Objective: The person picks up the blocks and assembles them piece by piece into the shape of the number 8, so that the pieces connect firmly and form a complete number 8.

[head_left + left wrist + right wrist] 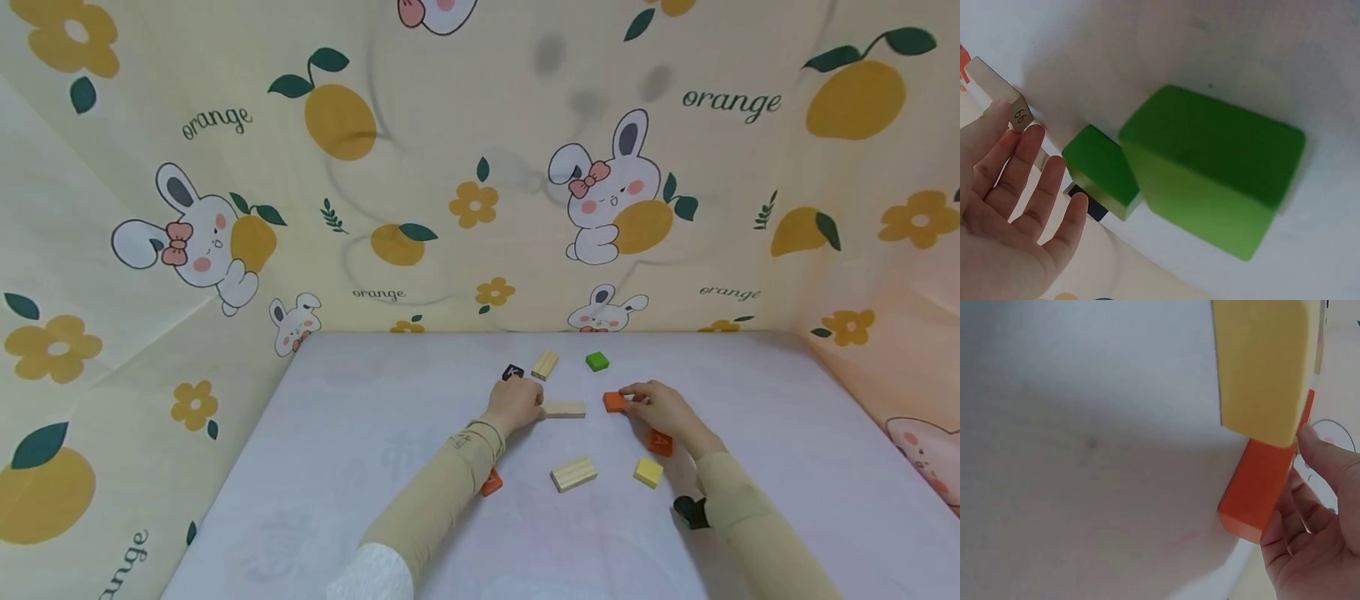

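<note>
My left hand (515, 402) pinches the near end of a pale wooden block (565, 409) between thumb and index finger. In the left wrist view, that wooden block (1004, 94) bears the number 66, and the other fingers are loosely bent. A black letter block (513, 372) lies just beyond this hand. To the right, my right hand (663, 408) pinches a small orange block (614, 402) with thumb and fingertips. An orange-red block marked A (660, 442) lies under that wrist. The right wrist view shows an orange block (1257, 487) beside the hand, behind a yellow one (1263, 369).
Farther back are another wooden block (545, 365) and a green block (597, 361). Nearer lie a wooden block (573, 474), a yellow block (648, 472) and a red block (491, 482) partly under the left sleeve. Two green blocks (1210, 169) loom in the left wrist view. A printed curtain (480, 125) surrounds the table.
</note>
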A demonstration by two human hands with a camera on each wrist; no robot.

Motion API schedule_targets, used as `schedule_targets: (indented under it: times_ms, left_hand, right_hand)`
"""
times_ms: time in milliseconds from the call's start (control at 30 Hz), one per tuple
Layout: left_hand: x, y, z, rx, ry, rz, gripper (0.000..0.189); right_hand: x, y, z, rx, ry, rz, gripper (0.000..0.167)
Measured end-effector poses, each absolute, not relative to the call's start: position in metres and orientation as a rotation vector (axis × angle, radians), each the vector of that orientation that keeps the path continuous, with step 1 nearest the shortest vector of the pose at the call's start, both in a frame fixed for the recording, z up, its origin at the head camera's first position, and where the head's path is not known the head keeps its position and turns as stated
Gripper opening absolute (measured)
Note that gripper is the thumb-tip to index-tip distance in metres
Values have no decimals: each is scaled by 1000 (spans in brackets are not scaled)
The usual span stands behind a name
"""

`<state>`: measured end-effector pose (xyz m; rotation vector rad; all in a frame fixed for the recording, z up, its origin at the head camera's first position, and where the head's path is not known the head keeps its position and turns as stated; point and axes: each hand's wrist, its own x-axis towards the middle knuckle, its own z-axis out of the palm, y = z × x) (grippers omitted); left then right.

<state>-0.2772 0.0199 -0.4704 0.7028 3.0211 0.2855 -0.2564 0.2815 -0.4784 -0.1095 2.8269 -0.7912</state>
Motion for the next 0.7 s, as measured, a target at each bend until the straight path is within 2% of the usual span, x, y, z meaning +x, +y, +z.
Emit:
schedule_targets:
  times_ms: [700]
  left_hand:
    - [-275,19,-467,673,2992,355,16]
  right_hand:
    - [-264,263,-472,-38,2806,-767,35]
